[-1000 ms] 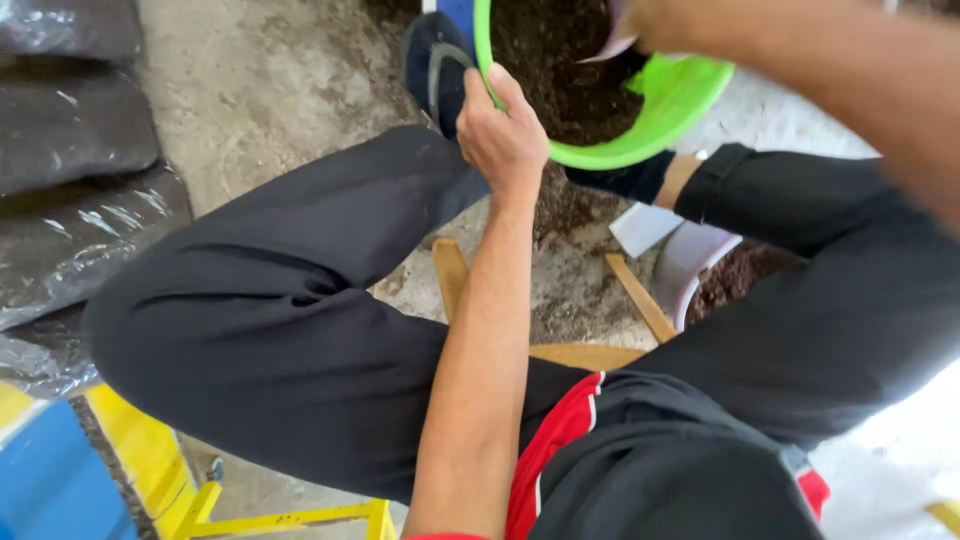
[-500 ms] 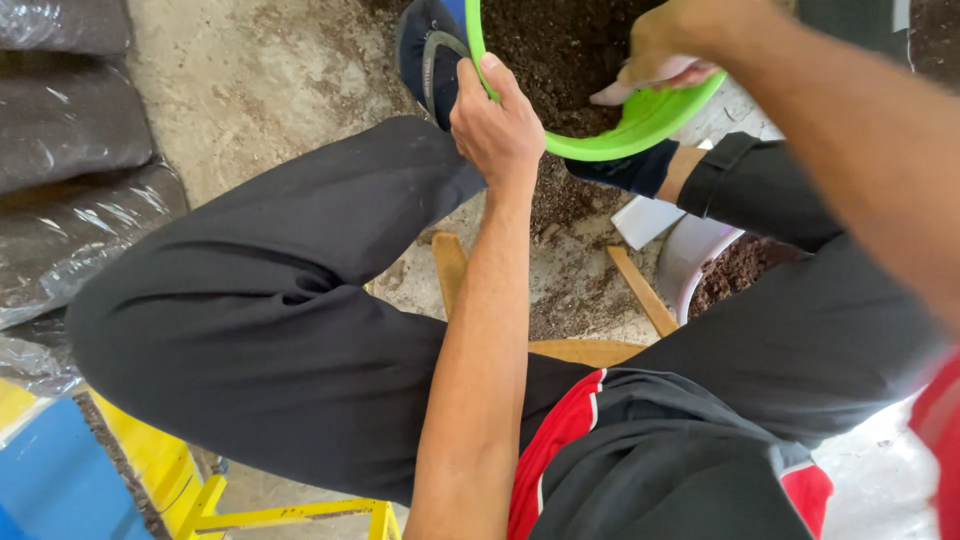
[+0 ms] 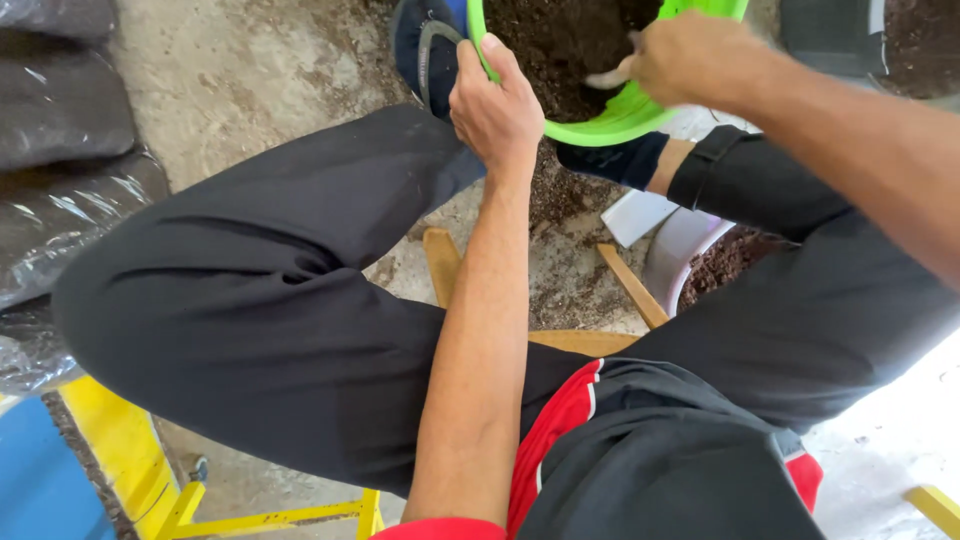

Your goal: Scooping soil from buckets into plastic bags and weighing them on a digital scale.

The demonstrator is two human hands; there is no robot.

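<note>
Clamped on the near rim of the bright green plastic basin (image 3: 615,118) with the left hand (image 3: 497,108), thumb over the lip and fingers curled outside; pressed down into the dark soil (image 3: 560,45) inside that basin with the right hand (image 3: 685,58), fingers bent and partly buried, whether closed on a clump impossible to tell; held at the top of the view, just beyond the knees, above the soil-strewn concrete floor (image 3: 250,70); filled well up with crumbly, almost black potting mix, smooth glossy green wall showing only along the near curve, far side cut off by the picture edge; seated on a low wooden stool (image 3: 590,340), black trousers (image 3: 260,300) spread wide to both sides; set on the floor between the legs, a white round pot (image 3: 680,255) holding more dark soil; stacked along the left edge, clear plastic bags (image 3: 60,190) packed with the same dark mix; tucked just beside the basin, a dark sandal (image 3: 425,50); lower left, a yellow frame (image 3: 130,450) beside a blue surface.
</note>
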